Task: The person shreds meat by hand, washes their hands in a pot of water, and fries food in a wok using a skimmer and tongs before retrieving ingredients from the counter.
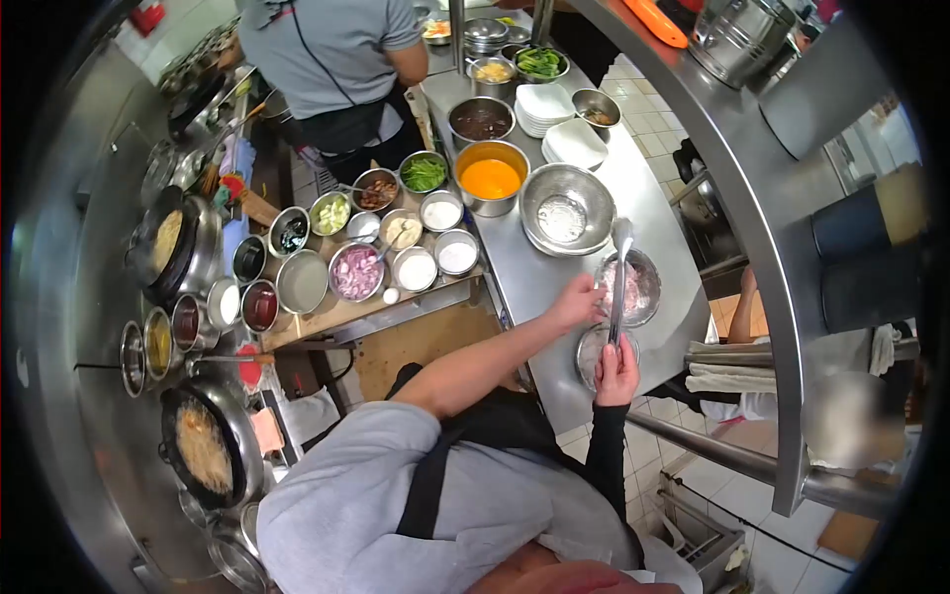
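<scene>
My right hand (616,374), below a black sleeve, grips the handle of a long metal utensil with a broad, rounded end (621,238); whether it is a spoon or tongs I cannot make out. The utensil lies across a metal bowl of pale pink food (633,287) that looks like raw meat. At that bowl's left side is my left hand (579,302), bare-armed, its fingers stretched toward the rim and seemingly holding nothing. Beneath my right hand, a smaller metal bowl with whitish contents (591,356) is partly covered. A large steel bowl (566,208) stands just beyond.
A pot of orange liquid (491,178) and stacked white dishes (544,107) share the steel counter (515,267). Ingredient bowls, including chopped red onion (356,272), fill the left ledge. Woks (203,441) line the far left. A co-worker (332,69) stands ahead; a steel shelf (737,168) curves at right.
</scene>
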Demonstrator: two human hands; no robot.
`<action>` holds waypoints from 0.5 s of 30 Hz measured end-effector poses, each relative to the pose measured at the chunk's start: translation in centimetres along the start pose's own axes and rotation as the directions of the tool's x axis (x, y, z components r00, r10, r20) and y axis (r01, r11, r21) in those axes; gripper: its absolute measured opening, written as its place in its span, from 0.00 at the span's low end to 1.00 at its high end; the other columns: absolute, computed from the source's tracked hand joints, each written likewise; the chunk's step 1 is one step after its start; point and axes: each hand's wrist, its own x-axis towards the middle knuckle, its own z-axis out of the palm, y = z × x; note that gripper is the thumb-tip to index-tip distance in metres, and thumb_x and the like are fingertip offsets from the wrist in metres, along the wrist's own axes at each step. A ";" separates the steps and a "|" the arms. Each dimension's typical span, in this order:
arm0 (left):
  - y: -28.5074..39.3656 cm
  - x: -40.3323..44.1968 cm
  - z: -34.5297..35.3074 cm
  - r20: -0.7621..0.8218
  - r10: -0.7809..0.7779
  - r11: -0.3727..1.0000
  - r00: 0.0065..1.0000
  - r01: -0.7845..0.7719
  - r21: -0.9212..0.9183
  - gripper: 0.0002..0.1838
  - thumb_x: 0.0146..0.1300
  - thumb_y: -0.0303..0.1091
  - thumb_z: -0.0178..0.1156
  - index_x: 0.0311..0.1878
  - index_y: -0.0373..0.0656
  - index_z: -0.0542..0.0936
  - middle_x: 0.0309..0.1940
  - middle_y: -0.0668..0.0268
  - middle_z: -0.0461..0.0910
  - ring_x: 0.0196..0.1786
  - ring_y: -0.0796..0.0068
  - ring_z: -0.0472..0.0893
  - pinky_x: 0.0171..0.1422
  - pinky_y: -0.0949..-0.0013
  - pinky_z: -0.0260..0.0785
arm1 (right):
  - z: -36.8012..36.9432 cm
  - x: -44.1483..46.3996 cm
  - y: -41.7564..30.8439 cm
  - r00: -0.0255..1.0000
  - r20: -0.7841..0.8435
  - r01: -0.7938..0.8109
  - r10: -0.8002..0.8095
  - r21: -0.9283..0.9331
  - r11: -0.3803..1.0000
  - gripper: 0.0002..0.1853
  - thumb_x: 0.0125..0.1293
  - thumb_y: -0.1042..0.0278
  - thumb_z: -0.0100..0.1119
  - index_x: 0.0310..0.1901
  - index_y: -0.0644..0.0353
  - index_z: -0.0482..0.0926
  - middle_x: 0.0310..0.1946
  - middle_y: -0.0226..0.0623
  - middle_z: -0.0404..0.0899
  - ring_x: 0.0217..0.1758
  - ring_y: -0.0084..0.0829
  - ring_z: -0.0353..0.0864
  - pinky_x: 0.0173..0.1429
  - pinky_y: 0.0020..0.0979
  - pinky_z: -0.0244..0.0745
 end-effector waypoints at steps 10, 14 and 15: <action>3.3 -30.4 -23.0 -0.725 0.354 0.926 0.591 -0.329 0.183 0.09 0.71 0.36 0.60 0.39 0.42 0.74 0.27 0.67 0.78 0.26 0.79 0.76 0.30 0.73 0.70 | 15.3 2.9 -2.4 0.622 0.779 0.527 -0.075 -0.346 0.776 0.21 0.67 0.65 0.64 0.57 0.68 0.78 0.44 0.50 0.85 0.45 0.35 0.85 0.52 0.33 0.77; 1.3 -42.4 -29.6 -0.883 0.450 0.825 0.135 -0.441 0.353 0.08 0.73 0.29 0.57 0.36 0.42 0.69 0.30 0.68 0.77 0.31 0.80 0.80 0.27 0.77 0.68 | 26.2 -0.3 -1.7 0.094 0.995 0.761 -0.041 -0.045 0.647 0.20 0.65 0.66 0.64 0.56 0.66 0.79 0.36 0.50 0.83 0.39 0.46 0.84 0.45 0.37 0.76; 0.9 -45.2 -30.2 -0.895 0.445 0.803 0.034 -0.458 0.382 0.08 0.73 0.29 0.57 0.36 0.42 0.69 0.31 0.68 0.77 0.31 0.80 0.80 0.27 0.77 0.69 | 29.0 -1.7 -1.3 -0.044 0.999 0.793 -0.008 0.040 0.608 0.20 0.65 0.66 0.64 0.55 0.66 0.78 0.36 0.50 0.83 0.39 0.48 0.83 0.45 0.39 0.76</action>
